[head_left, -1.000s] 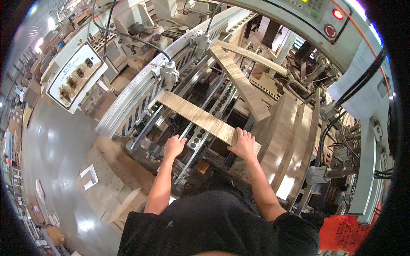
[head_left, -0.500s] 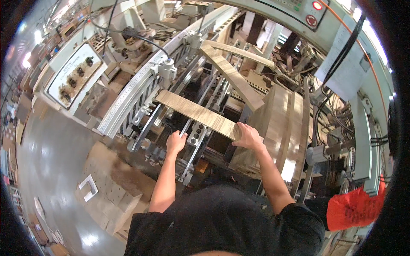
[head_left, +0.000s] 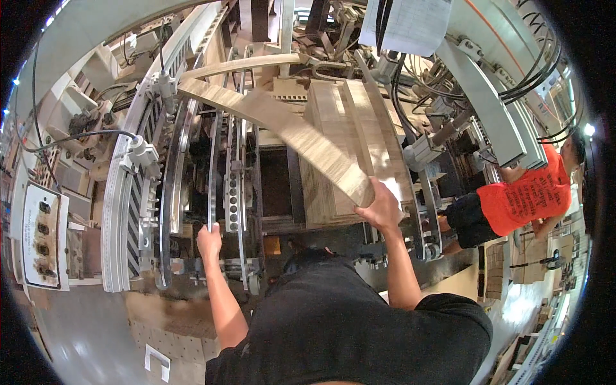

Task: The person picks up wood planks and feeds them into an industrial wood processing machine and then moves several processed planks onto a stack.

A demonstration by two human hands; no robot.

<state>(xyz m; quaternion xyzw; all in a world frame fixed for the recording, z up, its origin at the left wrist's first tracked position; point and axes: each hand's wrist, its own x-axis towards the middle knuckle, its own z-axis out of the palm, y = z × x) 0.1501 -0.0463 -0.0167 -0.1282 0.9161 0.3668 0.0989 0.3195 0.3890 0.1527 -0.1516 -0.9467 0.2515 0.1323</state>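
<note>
A flat wooden board [head_left: 314,146] is gripped at its near end by my right hand [head_left: 382,205], thumb on one side and fingers over the other. It slants away to the far left, over the edge of a stack of boards [head_left: 324,106]. Its blurred far end overlaps another wooden board [head_left: 212,95] lying across the rails, so I cannot tell whether the two touch. My left hand [head_left: 209,242] is closed round the near part of a thin metal rail [head_left: 213,173]. A further narrow board [head_left: 256,63] lies beyond, meeting the second board near a clamp cylinder.
A long machine beam [head_left: 119,212] with cylinders and hoses runs along the left, beside a panel with knobs [head_left: 43,237]. At right stand metal plates [head_left: 491,106] and hanging black cables. A person in a red shirt [head_left: 523,192] works there. A paper sheet [head_left: 405,25] hangs at the top.
My view has turned to the right. The held board has left its place across the rails and swung toward the stack in my right hand. My left hand remains at the rail.
</note>
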